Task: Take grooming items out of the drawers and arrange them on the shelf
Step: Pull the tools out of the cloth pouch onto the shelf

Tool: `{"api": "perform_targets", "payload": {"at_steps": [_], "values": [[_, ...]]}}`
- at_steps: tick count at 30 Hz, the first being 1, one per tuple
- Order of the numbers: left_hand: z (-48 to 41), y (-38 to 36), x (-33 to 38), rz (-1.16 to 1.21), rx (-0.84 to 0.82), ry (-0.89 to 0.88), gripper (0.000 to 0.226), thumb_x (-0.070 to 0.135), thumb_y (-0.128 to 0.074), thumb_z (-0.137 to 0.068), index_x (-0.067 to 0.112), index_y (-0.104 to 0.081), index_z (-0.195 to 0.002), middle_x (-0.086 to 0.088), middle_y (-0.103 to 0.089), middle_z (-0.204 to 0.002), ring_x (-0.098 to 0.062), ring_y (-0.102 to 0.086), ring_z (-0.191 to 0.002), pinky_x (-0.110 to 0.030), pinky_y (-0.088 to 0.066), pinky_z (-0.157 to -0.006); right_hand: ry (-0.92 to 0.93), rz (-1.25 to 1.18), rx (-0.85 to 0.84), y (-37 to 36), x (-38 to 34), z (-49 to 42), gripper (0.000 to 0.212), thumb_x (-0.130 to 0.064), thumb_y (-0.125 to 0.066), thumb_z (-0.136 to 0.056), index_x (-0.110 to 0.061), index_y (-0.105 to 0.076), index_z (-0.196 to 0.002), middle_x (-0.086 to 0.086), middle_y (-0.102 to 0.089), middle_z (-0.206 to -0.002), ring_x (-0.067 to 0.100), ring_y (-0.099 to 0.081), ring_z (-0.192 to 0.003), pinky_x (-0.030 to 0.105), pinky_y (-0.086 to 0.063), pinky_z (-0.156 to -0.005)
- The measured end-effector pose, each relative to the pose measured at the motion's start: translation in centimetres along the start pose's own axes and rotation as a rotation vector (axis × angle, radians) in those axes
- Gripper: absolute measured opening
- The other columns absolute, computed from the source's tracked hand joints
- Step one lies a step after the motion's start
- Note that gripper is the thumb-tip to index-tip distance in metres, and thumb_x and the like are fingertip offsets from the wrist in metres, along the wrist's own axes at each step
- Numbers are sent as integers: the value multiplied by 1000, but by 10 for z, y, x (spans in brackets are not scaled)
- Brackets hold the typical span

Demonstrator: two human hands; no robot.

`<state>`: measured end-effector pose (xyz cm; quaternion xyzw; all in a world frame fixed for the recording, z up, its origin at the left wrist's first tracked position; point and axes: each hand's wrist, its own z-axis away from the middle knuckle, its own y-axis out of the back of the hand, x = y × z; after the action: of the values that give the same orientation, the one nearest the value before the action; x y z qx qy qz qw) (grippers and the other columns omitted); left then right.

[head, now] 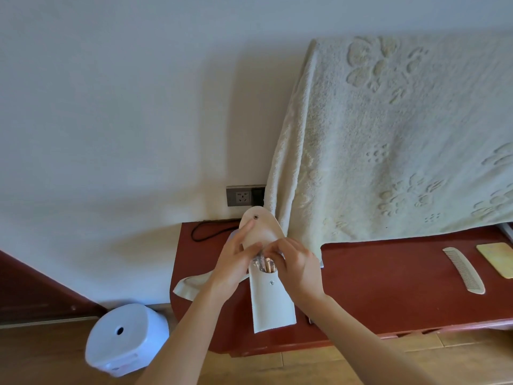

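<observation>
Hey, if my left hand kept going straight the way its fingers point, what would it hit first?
The left hand rests its fingers on the pouch flap. Past that, likely the wall socket beside the towel, though depth is unclear.

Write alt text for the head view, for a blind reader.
The left hand and right hand hold a white pouch, flap open, over a red-brown shelf; the right pinches at its mouth, where metal tools show. A comb lies to the right on the shelf; a towel hangs behind.
</observation>
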<state>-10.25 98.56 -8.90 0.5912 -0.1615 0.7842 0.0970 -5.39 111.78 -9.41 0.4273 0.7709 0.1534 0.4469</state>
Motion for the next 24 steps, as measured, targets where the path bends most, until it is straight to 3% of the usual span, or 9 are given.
{"api": "perform_targets", "payload": {"at_steps": [3,6,8,11,15,18,20,22,24], "values": [[2,-6,7,-146,-34,-78,42,7,-64,-84,34,-65,-116,-5,-66,-115,-21,-65,-103,-38,-53,-89,118,41,57,2,0,10,17,-8,-53,-80,-14,-63,-67,-7,-62,-64,10,-54,-53,26,-43,-40],[6,-17,23,-176,-16,-98,29,0,-59,-87,22,-75,-96,-15,-73,-89,-28,-68,-81,-44,-54,-82,188,31,114,2,0,16,17,1,-57,-76,-13,-63,-71,-4,-63,-67,13,-54,-55,27,-44,-44],[10,-23,33,-156,-5,-126,29,0,-58,-89,21,-74,-100,-14,-73,-92,-26,-66,-80,-39,-53,-79,241,16,146,3,1,15,16,2,-57,-78,-12,-63,-72,-3,-64,-69,15,-57,-60,28,-49,-53],[10,-23,38,-114,69,-186,30,1,-59,-89,25,-71,-103,1,-71,-108,-8,-67,-94,-18,-52,-78,303,-13,123,8,3,12,19,-5,-55,-89,-7,-66,-74,-1,-67,-77,17,-64,-71,31,-54,-65],[-1,-16,34,-262,92,-230,45,9,-72,-80,32,-61,-118,16,-58,-121,5,-52,-114,-14,-45,-90,291,-10,66,14,6,12,18,-12,-56,-90,-9,-69,-78,-2,-69,-83,16,-65,-74,27,-54,-59],[-16,-12,36,-287,57,-75,39,17,-76,-76,32,-66,-111,7,-61,-121,-7,-54,-117,-29,-43,-101,243,-21,44,14,6,14,10,-7,-63,-82,-11,-69,-76,-4,-68,-80,15,-63,-69,25,-51,-55],[-24,-12,40,-283,37,121,22,25,-76,-77,28,-73,-98,-1,-69,-110,-16,-63,-105,-42,-50,-95,210,-34,31,17,6,13,11,-2,-70,-76,-13,-69,-74,-5,-67,-76,12,-60,-65,22,-49,-53],[-29,-14,40,-403,44,315,18,31,-69,-81,18,-73,-92,-6,-73,-91,-20,-68,-84,-39,-56,-85,139,-87,-3,21,4,10,15,-2,-76,-70,-14,-68,-71,-6,-66,-72,8,-57,-60,17,-45,-51],[-28,-14,35,-433,23,411,34,45,-59,-86,15,-70,-96,-2,-69,-78,-17,-65,-73,-33,-53,-80,41,-167,-48,25,2,4,15,-4,-78,-67,-14,-68,-69,-6,-66,-70,8,-56,-57,11,-41,-49]]}}
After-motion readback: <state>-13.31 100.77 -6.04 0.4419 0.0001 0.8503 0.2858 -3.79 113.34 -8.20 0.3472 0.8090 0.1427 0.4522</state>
